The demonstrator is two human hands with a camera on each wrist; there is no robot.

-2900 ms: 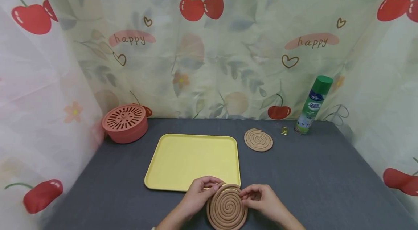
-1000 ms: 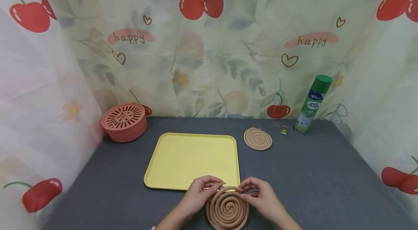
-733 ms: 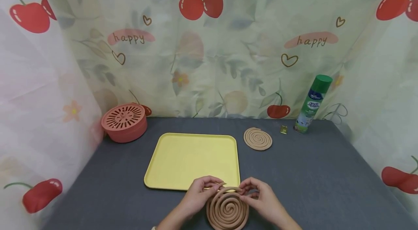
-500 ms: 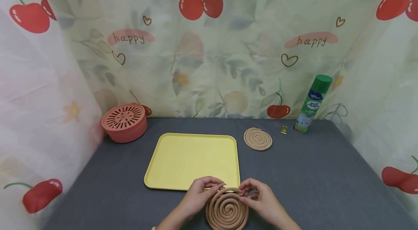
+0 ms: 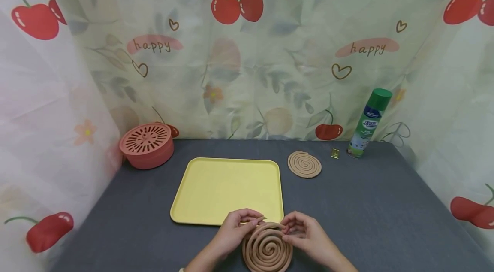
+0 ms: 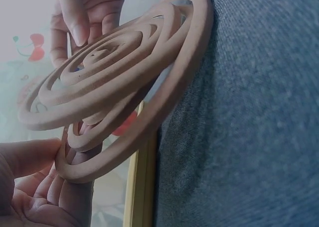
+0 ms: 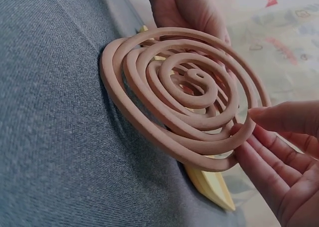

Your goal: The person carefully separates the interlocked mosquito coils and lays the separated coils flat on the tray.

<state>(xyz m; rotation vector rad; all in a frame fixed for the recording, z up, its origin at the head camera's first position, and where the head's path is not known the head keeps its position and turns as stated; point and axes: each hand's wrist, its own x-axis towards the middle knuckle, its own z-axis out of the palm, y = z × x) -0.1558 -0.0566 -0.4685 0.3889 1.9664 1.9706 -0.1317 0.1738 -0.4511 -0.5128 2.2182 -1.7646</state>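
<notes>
A brown mosquito coil [image 5: 270,251], apparently two interlocked spirals, is held at the front of the table, just before the yellow tray [image 5: 227,190]. Its rings stand spread apart in height, as the left wrist view shows of the coil [image 6: 172,87]. My left hand [image 5: 236,230] pinches the outer ring at the upper left between thumb and fingers. On the upper right, my right hand [image 5: 308,234] pinches a ring; in the right wrist view the right hand's [image 7: 284,160] thumb lies on top and fingers beneath. Fingers partly hide the rim.
Another flat coil [image 5: 304,164] lies behind, right of the tray. Beside it are a small gold-coloured metal piece [image 5: 335,153] and a green spray can [image 5: 368,124]. A round pink slotted box [image 5: 146,145] stands at back left. Patterned curtain [image 5: 254,70] encloses the table.
The coil's rings, close together at first, have separated, with gaps now showing near the top. My right hand shifted slightly up and left along the rim; my left hand stayed nearly still.
</notes>
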